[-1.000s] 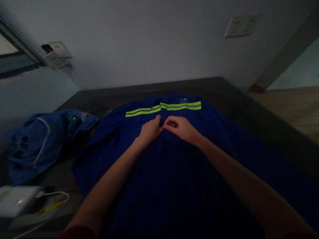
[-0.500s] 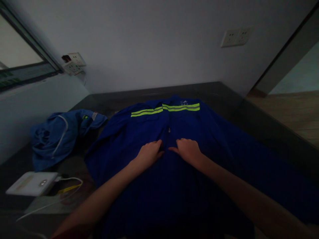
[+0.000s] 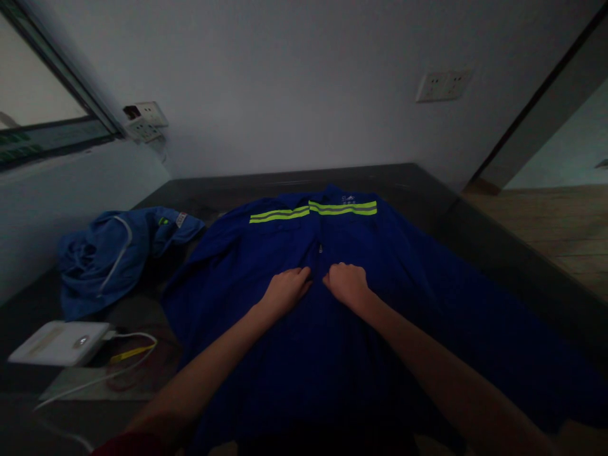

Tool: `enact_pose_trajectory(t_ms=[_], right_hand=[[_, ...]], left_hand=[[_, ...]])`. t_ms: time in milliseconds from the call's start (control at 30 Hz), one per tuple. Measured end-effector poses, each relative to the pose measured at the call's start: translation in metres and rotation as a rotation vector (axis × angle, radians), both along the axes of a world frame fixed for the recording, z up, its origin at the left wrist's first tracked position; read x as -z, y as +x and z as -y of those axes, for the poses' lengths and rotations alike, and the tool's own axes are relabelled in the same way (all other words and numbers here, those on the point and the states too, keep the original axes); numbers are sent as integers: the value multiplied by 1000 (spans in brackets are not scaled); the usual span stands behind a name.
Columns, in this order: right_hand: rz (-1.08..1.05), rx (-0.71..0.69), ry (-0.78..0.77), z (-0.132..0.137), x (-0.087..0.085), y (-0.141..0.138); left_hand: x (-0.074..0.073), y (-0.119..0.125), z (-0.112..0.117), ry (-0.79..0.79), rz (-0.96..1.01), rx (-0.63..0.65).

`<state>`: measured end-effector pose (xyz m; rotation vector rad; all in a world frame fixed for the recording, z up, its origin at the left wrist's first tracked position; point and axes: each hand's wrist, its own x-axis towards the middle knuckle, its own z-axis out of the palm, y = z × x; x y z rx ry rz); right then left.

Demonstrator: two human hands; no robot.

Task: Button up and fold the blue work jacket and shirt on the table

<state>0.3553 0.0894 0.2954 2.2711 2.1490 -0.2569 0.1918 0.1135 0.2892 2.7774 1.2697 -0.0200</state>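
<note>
A dark blue work jacket (image 3: 408,304) with yellow-green reflective stripes (image 3: 342,208) across the chest lies spread face up on a dark table (image 3: 418,183). My left hand (image 3: 285,290) and my right hand (image 3: 346,282) rest side by side on the jacket's front closure, below a small zip pull (image 3: 320,248). The fingers of both hands are curled and pinch the fabric edges on either side of the closure. The room is dim.
A crumpled lighter blue garment (image 3: 114,253) lies at the table's left. Nearer me on the left sits a white flat device (image 3: 59,342) with a white cable (image 3: 118,370). Wall sockets (image 3: 441,85) are on the wall behind; a wooden floor (image 3: 560,215) lies to the right.
Both hands moved down the jacket's front from just under the stripes to the middle of the closure. The right hand's fingers have curled tighter since half a second ago.
</note>
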Motion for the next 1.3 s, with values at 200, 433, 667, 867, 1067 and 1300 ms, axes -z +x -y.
enact_pose_trajectory(t_ms=[200, 433, 667, 867, 1067, 1300], right_hand=[[-65, 30, 77, 8, 0, -1], [-343, 106, 223, 10, -11, 12], [-836, 140, 322, -3, 4, 18], [-1159, 187, 305, 1, 9, 29], [-1347, 188, 235, 5, 2, 31], [-1485, 118, 125, 10, -7, 31]], left_hand=[[-2, 0, 0, 1, 206, -17], [-17, 22, -9, -158, 735, -101], [0, 38, -10, -236, 1018, -230], [1, 24, -10, -130, 894, -144], [-4, 24, -7, -41, 865, -105], [-1, 29, -5, -135, 1012, -184]])
